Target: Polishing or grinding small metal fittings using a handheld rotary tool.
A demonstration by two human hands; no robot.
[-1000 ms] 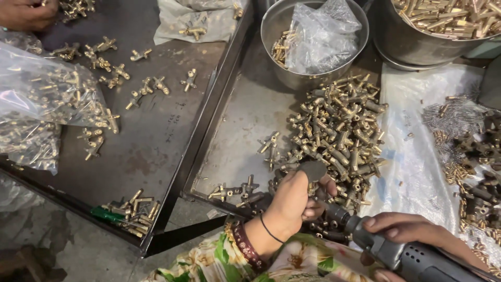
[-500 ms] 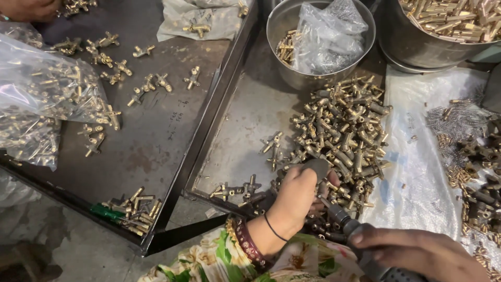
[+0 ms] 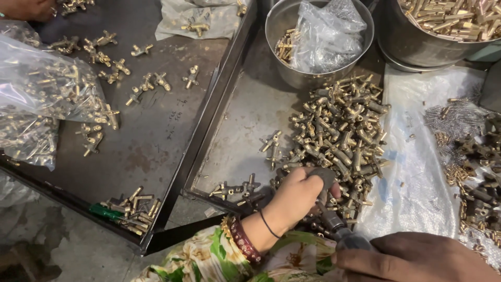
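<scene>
So, just the head view here. My left hand [image 3: 297,196] is curled tight around a brass fitting, fingers wrapped together over it at the near edge of the fittings pile [image 3: 339,136]; I can't really see the piece itself, my fingers cover it. My right hand [image 3: 417,258] is clamped on the power driver [image 3: 342,232], down at the near right of that pile. The driver's long axis runs from my right hand up and to the left, tip end pointing straight into my left fist, so the fitting sits up-left of my right hand and the two hands are near each other, joined by the tool.

Relative to the pile: steel bowl [image 3: 313,78] with a plastic bag in it just beyond, a few loose fittings [image 3: 235,188] to its left on the tray [image 3: 245,130], white plastic sheet [image 3: 417,172] to its right. My left hand is the nearer one to the pile, touching its near edge.
</scene>
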